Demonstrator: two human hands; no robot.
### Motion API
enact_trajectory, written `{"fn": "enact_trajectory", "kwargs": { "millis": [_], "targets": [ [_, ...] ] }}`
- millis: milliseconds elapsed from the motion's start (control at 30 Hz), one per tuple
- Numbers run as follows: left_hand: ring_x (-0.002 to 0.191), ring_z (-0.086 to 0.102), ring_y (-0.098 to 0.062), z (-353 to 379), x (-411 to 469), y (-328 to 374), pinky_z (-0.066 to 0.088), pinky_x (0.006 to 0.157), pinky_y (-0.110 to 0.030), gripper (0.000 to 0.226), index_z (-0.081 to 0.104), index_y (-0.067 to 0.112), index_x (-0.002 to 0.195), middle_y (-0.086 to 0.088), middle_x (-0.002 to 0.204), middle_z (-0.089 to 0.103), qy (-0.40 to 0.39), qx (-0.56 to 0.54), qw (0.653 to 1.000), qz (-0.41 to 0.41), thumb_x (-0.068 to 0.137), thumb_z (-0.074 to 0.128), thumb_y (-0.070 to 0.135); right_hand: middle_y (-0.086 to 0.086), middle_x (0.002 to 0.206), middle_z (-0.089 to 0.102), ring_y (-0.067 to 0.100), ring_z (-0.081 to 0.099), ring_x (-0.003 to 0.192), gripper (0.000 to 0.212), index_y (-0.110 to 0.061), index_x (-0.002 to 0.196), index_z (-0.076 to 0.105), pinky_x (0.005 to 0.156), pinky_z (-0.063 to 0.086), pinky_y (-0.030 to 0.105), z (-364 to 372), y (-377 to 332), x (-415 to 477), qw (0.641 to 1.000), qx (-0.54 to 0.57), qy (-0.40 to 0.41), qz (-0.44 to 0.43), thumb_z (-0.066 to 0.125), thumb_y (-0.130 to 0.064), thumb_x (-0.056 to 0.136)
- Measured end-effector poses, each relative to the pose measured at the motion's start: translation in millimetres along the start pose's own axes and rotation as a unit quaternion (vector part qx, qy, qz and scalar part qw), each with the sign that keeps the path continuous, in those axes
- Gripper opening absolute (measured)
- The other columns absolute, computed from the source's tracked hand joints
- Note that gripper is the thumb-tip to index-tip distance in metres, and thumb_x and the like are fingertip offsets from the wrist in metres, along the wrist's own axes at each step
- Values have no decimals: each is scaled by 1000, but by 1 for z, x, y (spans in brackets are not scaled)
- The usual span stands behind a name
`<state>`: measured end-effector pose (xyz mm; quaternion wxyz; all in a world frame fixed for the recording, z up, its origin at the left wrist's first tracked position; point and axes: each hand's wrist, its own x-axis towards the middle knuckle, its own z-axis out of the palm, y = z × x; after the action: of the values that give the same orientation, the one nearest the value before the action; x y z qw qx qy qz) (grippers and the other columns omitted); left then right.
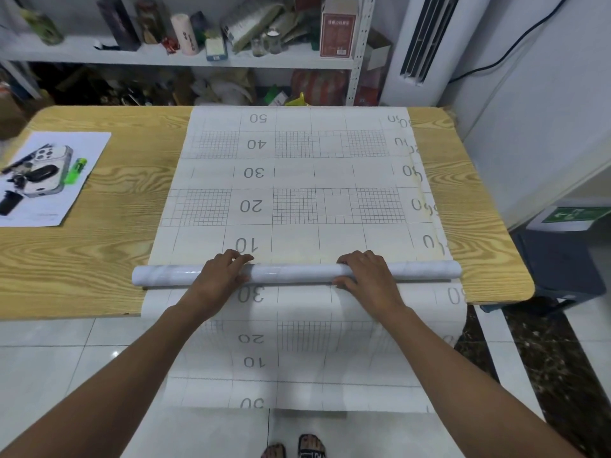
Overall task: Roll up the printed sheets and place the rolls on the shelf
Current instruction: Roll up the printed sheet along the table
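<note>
Roll [297, 274] lies across the printed sheet [297, 180] mid-frame, near the front edge of the table [99, 259]; your left hand [221, 276] and right hand [367, 276] both grip it, fingers curled over.

Arms [139, 358]: bare from the fingers [236, 257] back to the frame's edge.
Feet: dark strap sandals [310, 446], pale lettering, well behind the fingers.

Wood-grain table [99, 252], and on its left side there's a paper [91, 148] with a phone [49, 170], a green marker [75, 170] and some dark bits I can't make out. White AC unit [420, 44] back right, green sign [575, 214] off the table's right edge.
</note>
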<state>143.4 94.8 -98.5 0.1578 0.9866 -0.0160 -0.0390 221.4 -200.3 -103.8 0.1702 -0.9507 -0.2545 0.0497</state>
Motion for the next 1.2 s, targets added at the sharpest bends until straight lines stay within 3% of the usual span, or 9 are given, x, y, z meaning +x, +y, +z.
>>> {"fn": "enact_trajectory", "kwargs": {
  "millis": [167,367,500,667,933,1200],
  "targets": [
    [116,39,-28,-1,-1,7,43,89,-39,48,51,15,122,-13,133,34,6,-55,998,-37,78,69,12,-1,100,60,22,49,89,26,-20,107,60,81,32,32,0,0,-1,1000,-12,2,-6,61,-38,87],
    [88,53,-36,1,-3,5,48,72,-40,53,56,3,107,-22,107,48,11,-17,1000,20,60,79,-2,-1,98,59,24,52,87,22,-19,104,61,79,34,33,0,0,-1,1000,-19,7,-11,64,-32,86],
    [65,52,-32,0,0,3,46,55,-37,58,53,9,95,-16,83,55,27,13,998,55,47,83,-6,1,108,56,24,51,89,26,-17,107,61,83,36,34,0,-1,-1,1000,-19,4,-11,60,-34,88],
    [72,53,-29,5,1,-5,43,61,-35,65,49,17,96,-9,84,58,49,62,995,63,44,81,-5,4,112,54,27,47,97,29,-15,109,63,84,37,36,-1,-4,-1,1000,-22,11,-3,58,-36,89],
    [79,39,-19,7,0,-7,40,65,-34,61,53,19,99,-3,88,57,65,73,994,52,48,77,-7,5,109,55,26,48,97,35,-15,114,61,85,38,36,-1,-5,-2,999,-34,18,1,60,-39,88],
    [75,56,-28,5,0,-8,46,64,-41,49,62,13,99,-5,86,61,63,96,991,73,56,79,-2,4,107,58,27,50,95,51,-15,116,58,85,38,37,1,-6,-3,1000,-8,25,4,73,-42,75]
  ]
}}
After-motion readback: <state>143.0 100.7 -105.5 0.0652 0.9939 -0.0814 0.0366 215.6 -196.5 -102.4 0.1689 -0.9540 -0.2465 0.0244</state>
